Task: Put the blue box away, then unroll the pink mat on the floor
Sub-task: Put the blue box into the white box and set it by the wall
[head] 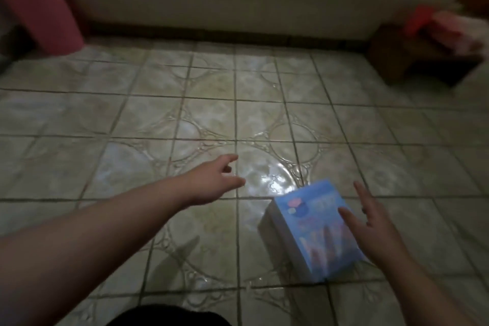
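A light blue box [309,225] with pink and dark blue print lies on the tiled floor at the lower right. My right hand [370,230] is spread over its right side, fingers apart, fingertips on or just above the top face. My left hand [214,180] reaches out over the floor to the left of the box, fingers loosely apart and holding nothing. The rolled pink mat [42,2] stands upright at the far left against the bed. The view is blurred.
A bed or mattress side [225,0] runs along the back. At the far right a low wooden stand [404,58] carries red and white bags [444,26]. Glossy patterned tiles [158,114] cover the floor between.
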